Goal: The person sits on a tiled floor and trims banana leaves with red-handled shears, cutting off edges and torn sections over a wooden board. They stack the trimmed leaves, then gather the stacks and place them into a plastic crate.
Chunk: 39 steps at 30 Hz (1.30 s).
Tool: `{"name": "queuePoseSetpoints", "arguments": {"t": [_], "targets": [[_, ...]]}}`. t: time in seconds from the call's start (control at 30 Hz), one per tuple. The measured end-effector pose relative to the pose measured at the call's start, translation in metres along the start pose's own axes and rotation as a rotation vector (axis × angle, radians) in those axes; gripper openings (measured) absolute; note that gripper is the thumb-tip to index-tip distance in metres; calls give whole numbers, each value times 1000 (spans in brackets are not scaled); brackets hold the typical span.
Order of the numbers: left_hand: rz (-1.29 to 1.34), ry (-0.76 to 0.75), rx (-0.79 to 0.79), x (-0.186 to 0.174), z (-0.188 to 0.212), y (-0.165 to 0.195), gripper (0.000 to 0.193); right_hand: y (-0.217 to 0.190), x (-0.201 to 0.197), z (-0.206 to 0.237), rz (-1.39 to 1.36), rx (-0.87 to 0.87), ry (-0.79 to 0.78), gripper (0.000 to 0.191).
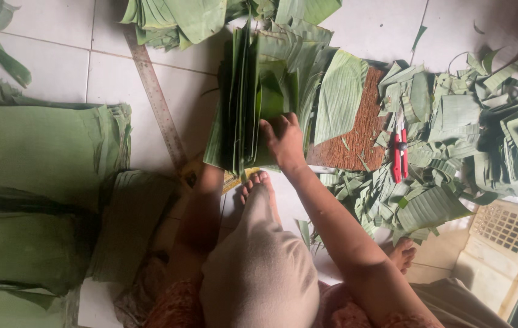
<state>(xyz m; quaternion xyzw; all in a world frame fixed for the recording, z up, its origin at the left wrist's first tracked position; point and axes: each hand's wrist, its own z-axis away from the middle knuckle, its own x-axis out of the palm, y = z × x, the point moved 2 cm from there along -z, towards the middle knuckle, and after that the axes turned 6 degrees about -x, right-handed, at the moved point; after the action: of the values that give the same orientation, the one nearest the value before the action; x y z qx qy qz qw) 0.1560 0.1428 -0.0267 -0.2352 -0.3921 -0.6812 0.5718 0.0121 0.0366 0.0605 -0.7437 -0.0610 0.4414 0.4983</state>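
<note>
Head view: we sit on the tiled floor with a bundle of cut banana leaves standing on edge just ahead of our foot. Our right hand rests on the near edge of the bundle, fingers curled over the leaf edges, pinching a few sheets. Our left hand is hidden behind the bundle, so we can't tell its grip; only the forearm shows, running up to the bundle's lower left corner. We judge the leaves light, thin and floppy, a bit slick on the face, and prone to splitting along the ribs. Best hold is probably across the ribs, near the bottom edge with both hands squeezing the stack flat, not by one loose corner. A single sheet should be lifted by a wide edge, not a tip. A steel ruler lies diagonally on the tiles left of the bundle. A brown board lies to the right, with one leaf piece draped on it. Red scissors lie on the heap of trimmings further right. Flat finished stacks sit at our left, well apart from the bundle. A cream plastic crate is at lower right.
</note>
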Motion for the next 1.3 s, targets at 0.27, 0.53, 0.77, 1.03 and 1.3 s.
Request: {"name": "queuePoseSetpoints", "arguments": {"t": [0.27,0.53,0.77,1.03,1.3], "targets": [[8,-5,7,-3,-1,1,70,-42,26,21,251,-379,-191,40],[-2,-7,7,-2,-2,4,68,-19,27,4,28,23,255,95],[3,-11,7,3,-7,5,66,-36,31,-3,329,-95,-91,92],[7,-16,22,-1,-6,9,64,-46,40,19,159,-190,-111,62],[-4,-11,22,0,-6,9,62,-14,35,6,37,-52,-36,26]]}}
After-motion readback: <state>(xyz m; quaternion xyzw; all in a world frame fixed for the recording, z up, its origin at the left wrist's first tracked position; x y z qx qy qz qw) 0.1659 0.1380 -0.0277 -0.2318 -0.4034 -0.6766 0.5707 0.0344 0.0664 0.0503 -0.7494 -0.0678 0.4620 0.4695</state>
